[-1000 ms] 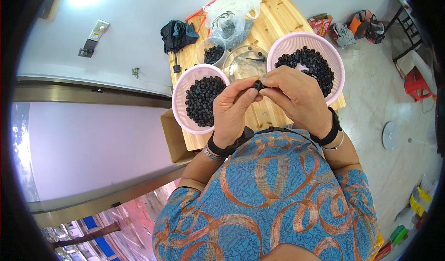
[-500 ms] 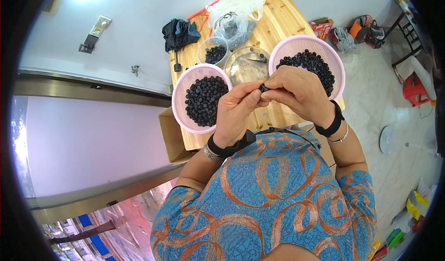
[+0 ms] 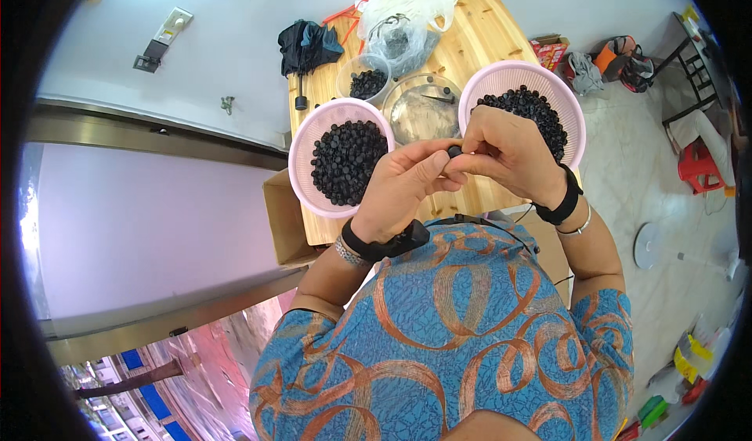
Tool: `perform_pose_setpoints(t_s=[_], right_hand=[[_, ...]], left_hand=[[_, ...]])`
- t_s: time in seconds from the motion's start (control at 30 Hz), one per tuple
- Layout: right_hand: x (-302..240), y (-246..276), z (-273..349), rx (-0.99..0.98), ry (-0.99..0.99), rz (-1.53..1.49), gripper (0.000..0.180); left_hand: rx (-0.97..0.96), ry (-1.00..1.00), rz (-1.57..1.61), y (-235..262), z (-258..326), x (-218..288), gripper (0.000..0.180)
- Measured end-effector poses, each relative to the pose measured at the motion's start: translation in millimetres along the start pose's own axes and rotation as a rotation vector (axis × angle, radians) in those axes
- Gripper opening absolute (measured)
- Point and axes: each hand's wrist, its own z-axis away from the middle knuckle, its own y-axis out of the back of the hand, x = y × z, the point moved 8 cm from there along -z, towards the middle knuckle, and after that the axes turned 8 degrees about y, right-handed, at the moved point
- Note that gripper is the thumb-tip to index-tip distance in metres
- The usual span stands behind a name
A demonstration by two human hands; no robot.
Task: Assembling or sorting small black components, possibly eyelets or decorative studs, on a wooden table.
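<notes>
Small dark piece (image 3: 453, 152) — pinched between the fingers of the left hand (image 3: 403, 190) and the right hand (image 3: 509, 153), both clenched on it, above the wooden desk (image 3: 470, 41). Left pink basket (image 3: 301, 155) and right pink basket (image 3: 572, 100) — each filled with dark pieces, flanking a glass lid (image 3: 423, 110).

Small dark round piece (image 3: 453, 152), pinched between fingertips, above the wooden table (image 3: 486, 41)
</notes>
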Motion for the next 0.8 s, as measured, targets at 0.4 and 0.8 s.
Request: perform_pose_setpoints(t_s=[0.4,0.8], right_hand=[[-18,-8,-6,-0.062,0.259,0.226,0.027],[5,-10,14,0.319,-0.029,-0.119,0.021]], left_hand=[[-0.060,0.023,0.082,4,-1,1,0.028],[0.007,-0.263,0.017,1,3,12,0.030]])
